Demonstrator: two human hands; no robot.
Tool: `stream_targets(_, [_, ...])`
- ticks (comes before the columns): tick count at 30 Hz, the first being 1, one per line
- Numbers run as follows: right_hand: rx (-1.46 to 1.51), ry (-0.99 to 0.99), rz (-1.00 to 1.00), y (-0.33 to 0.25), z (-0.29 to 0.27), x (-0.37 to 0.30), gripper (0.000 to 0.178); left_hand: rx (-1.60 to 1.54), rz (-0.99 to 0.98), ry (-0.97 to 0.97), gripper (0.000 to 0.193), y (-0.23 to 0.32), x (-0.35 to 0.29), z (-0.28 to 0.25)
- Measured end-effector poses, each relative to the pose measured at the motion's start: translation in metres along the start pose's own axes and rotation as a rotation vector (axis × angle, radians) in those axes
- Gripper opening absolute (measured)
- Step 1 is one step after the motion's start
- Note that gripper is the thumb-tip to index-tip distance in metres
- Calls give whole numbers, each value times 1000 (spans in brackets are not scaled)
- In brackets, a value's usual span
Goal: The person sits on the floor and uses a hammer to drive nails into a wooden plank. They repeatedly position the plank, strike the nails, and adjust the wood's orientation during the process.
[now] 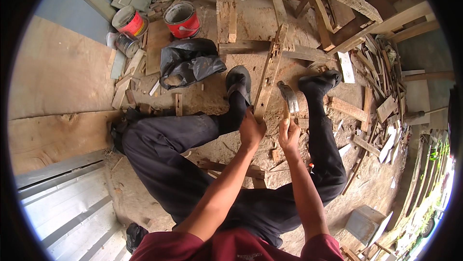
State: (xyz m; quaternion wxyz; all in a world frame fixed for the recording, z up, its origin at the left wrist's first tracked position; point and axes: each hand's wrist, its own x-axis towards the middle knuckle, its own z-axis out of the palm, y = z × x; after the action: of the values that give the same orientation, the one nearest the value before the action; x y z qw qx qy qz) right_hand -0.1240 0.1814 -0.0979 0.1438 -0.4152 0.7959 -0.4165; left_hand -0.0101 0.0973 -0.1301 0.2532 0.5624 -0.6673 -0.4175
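The fingers of the left hand (252,131) were curled tight around the lower end of a wooden strip (267,81) at frame centre; those of the right hand (290,136) wrapped the handle of a hammer (289,98) just right. A black bag (195,62) lay upper left, below a red bucket (185,29).

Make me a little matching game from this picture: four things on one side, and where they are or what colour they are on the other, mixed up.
Things:
1. Hammer
2. Long strip of wood
3. Plastic bag
4. Shirt

Places and colours:
A. Maroon
B. In the left hand
C. Black, on the ground
D. In the right hand

Right pairs: 1-D, 2-B, 3-C, 4-A.
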Motion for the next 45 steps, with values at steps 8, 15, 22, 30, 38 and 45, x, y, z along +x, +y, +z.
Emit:
stream_targets(8, [109, 114, -540, 9, -5, 19, 39, -15, -59, -23, 56, 11, -1, -4])
stream_targets(15, [-86, -4, -85, 20, -12, 27, 40, -26, -37, -53, 53, 8, 0, -5])
stream_targets(22, [-113, -155, -91, 10, -11, 25, 40, -50, -40, -80, 54, 7, 1, -6])
stream_targets(30, [108, 190, -539, 0, -1, 30, 43, 41, -27, -54, 55, -1, 4, 4])
stream_targets(38, [81, 126, -488, 4, -14, 14, 24, 4, -6, -38, 49, -13, 3, 10])
stream_targets(45, [-20, 36, -242, 9, -10, 19, 35, -14, 47, -13, 47, -26, 11, 18])
